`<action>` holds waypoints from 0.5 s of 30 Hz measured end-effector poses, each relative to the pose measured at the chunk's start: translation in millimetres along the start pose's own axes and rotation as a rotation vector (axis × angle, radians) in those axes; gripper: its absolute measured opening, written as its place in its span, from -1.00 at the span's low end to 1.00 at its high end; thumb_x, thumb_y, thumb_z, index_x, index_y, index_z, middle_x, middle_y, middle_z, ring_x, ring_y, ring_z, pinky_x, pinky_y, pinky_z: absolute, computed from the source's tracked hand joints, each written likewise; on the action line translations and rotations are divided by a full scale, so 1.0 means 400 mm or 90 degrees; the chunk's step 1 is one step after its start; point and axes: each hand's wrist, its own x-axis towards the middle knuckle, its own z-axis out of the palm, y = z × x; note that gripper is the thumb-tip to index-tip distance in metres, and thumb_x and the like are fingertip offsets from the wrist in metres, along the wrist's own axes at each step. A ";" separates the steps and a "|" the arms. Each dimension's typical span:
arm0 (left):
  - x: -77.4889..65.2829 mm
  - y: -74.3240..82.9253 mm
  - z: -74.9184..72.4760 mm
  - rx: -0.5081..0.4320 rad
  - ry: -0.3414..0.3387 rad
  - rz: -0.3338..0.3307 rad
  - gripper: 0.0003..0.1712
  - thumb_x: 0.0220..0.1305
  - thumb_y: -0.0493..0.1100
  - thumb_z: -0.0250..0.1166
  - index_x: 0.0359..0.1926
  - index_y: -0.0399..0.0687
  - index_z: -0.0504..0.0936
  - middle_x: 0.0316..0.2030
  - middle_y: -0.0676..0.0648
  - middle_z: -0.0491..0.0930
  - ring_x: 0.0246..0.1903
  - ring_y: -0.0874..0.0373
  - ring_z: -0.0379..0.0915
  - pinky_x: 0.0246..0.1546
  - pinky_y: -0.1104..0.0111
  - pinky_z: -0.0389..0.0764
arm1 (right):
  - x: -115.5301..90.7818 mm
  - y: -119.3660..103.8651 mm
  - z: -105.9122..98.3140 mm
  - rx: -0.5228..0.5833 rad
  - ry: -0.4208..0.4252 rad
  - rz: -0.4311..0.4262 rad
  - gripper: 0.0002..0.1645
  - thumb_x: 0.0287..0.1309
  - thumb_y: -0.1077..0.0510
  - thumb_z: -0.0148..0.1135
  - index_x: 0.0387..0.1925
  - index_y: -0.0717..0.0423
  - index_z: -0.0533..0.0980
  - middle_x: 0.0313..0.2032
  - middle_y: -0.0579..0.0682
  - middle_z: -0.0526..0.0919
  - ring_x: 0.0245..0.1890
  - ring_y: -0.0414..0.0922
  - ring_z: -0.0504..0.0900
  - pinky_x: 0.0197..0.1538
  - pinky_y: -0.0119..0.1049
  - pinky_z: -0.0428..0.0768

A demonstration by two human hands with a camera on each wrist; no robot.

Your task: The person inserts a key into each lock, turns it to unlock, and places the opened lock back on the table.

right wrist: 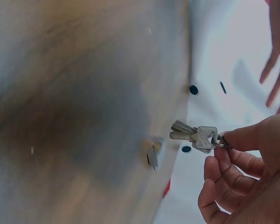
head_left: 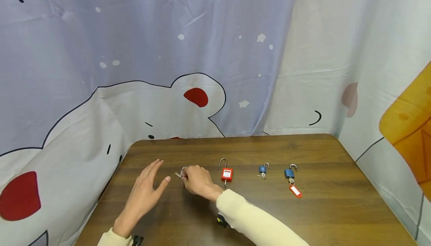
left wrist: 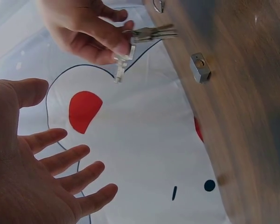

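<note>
My right hand [head_left: 199, 181] pinches a key ring between thumb and fingers, above the left part of the table. Several silver keys [right wrist: 200, 137] hang together from that ring in the right wrist view. Below them on the wood is a small silver padlock [left wrist: 199, 68], its keyhole face showing in the left wrist view. The same padlock [right wrist: 152, 153] is blurred in the right wrist view. My left hand [head_left: 144, 190] is raised to the left of the keys, fingers spread and relaxed, touching nothing.
Right of my hands, a red padlock [head_left: 227, 174] lies with its long shackle raised. Farther right are a small blue padlock [head_left: 262, 169] with keys and a larger blue padlock [head_left: 289, 173] with a red tag [head_left: 295, 191]. A printed curtain [head_left: 151, 51] hangs behind the wooden table [head_left: 269, 220].
</note>
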 end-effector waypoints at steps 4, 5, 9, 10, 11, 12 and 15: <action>0.006 0.006 0.005 0.003 0.014 0.016 -0.28 0.24 0.17 0.17 0.33 0.01 0.25 0.31 -0.16 0.28 0.29 -0.15 0.19 0.17 -0.12 0.27 | -0.009 0.024 -0.042 0.019 0.022 0.011 -0.89 0.10 0.02 0.23 -0.51 -0.15 0.54 -0.59 -0.27 0.51 -0.61 -0.31 0.42 -0.62 -0.38 0.32; 0.007 0.008 0.006 0.004 0.017 0.019 -0.28 0.23 0.16 0.17 0.33 0.02 0.25 0.31 -0.16 0.29 0.28 -0.14 0.20 0.16 -0.13 0.28 | -0.012 0.030 -0.054 0.023 0.028 0.013 -0.90 0.11 0.01 0.22 -0.48 -0.15 0.55 -0.57 -0.27 0.52 -0.60 -0.32 0.43 -0.61 -0.39 0.33; 0.013 0.019 0.011 0.002 0.020 0.023 -0.29 0.23 0.16 0.18 0.33 0.03 0.26 0.31 -0.13 0.29 0.29 -0.12 0.21 0.15 -0.13 0.28 | -0.024 0.050 -0.101 0.032 0.055 0.009 -0.93 0.11 0.02 0.23 -0.45 -0.14 0.57 -0.54 -0.27 0.56 -0.55 -0.32 0.47 -0.54 -0.41 0.38; 0.014 0.022 0.012 0.001 0.020 0.024 -0.29 0.22 0.16 0.18 0.33 0.03 0.26 0.31 -0.13 0.29 0.29 -0.12 0.20 0.15 -0.13 0.28 | -0.028 0.055 -0.111 0.031 0.060 0.008 -0.93 0.11 0.01 0.23 -0.45 -0.15 0.57 -0.53 -0.28 0.55 -0.54 -0.33 0.47 -0.52 -0.42 0.38; 0.016 0.026 0.014 0.000 0.019 0.027 -0.29 0.22 0.17 0.18 0.33 0.04 0.26 0.31 -0.12 0.29 0.29 -0.11 0.20 0.16 -0.13 0.29 | -0.031 0.061 -0.122 0.033 0.066 0.005 -0.93 0.10 0.02 0.24 -0.45 -0.14 0.56 -0.54 -0.27 0.55 -0.54 -0.33 0.47 -0.51 -0.42 0.38; 0.018 0.031 0.016 -0.003 0.018 0.030 -0.29 0.22 0.17 0.18 0.33 0.04 0.25 0.31 -0.11 0.29 0.30 -0.10 0.20 0.17 -0.12 0.28 | -0.036 0.067 -0.133 0.036 0.070 0.005 -0.93 0.11 0.02 0.23 -0.45 -0.14 0.56 -0.54 -0.27 0.54 -0.54 -0.33 0.47 -0.51 -0.43 0.38; 0.025 0.051 0.022 -0.012 0.011 0.039 -0.27 0.22 0.17 0.18 0.35 0.08 0.22 0.32 -0.09 0.27 0.31 -0.08 0.19 0.20 -0.09 0.28 | -0.051 0.084 -0.166 0.045 0.081 0.007 -0.93 0.12 0.02 0.23 -0.45 -0.14 0.55 -0.53 -0.27 0.52 -0.54 -0.34 0.45 -0.50 -0.45 0.37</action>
